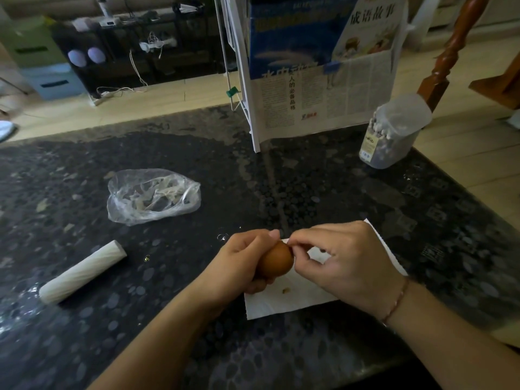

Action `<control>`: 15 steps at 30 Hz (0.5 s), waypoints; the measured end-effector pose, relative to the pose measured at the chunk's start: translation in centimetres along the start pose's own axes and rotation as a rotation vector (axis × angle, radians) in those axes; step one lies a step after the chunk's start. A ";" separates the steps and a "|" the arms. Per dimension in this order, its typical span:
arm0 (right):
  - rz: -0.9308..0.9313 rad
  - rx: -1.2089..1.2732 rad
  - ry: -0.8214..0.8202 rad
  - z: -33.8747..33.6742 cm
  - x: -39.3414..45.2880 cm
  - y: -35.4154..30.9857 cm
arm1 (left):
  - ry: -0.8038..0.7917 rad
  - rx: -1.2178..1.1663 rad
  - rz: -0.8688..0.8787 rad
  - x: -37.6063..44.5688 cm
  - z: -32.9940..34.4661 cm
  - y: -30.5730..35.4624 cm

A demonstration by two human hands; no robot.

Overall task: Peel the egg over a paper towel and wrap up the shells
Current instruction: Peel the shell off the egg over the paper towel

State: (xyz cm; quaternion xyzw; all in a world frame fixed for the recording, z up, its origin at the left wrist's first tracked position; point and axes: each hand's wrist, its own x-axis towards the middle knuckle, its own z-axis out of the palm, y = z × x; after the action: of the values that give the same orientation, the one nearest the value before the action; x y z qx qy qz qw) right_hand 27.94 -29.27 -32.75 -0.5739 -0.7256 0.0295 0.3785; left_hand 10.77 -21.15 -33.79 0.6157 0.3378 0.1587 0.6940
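The left hand [239,260] cups a brown egg [277,261] from the left and below, fingers curled round it and the thumb lying along its top. The egg is held just above a white paper towel [292,301] spread on the dark speckled counter [197,347]; its long axis seems to run roughly left to right, the exposed rounded end facing the right hand [346,257], though the palm hides the other end. The right thumb and forefinger are pinched together at the egg's upper edge, the other fingers loosely curled beneath. A small shell bit [286,290] lies on the towel. To the left lie a crumpled clear bag [153,197] and a white roll [83,273]; a clear jar [394,132] stands far right.
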 end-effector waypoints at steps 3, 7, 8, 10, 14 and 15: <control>0.182 0.234 0.016 0.0 0.0 -0.3 | -0.024 -0.062 0.005 0.0 -0.3 0.0; 0.227 0.274 -0.010 -0.2 0.0 0.1 | -0.063 -0.157 0.062 0.1 -1.0 -0.2; 0.209 0.219 -0.043 -0.4 0.0 0.2 | -0.065 -0.162 0.080 0.1 -1.2 -0.2; 0.192 0.060 -0.171 -0.7 -0.1 0.5 | -0.053 -0.143 0.105 0.1 -1.5 -0.3; 0.184 -0.151 -0.325 -0.1 -0.4 0.9 | 0.002 -0.111 0.126 0.0 -1.8 -0.5; 0.201 -0.153 -0.341 -0.1 -0.4 0.9 | 0.007 -0.112 0.134 -0.1 -1.8 -0.6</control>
State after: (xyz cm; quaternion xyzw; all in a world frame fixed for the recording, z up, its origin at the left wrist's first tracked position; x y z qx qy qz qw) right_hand 28.72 -29.31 -33.32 -0.6572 -0.7184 0.1089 0.2006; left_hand 9.40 -19.95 -34.38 0.5966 0.2887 0.2255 0.7141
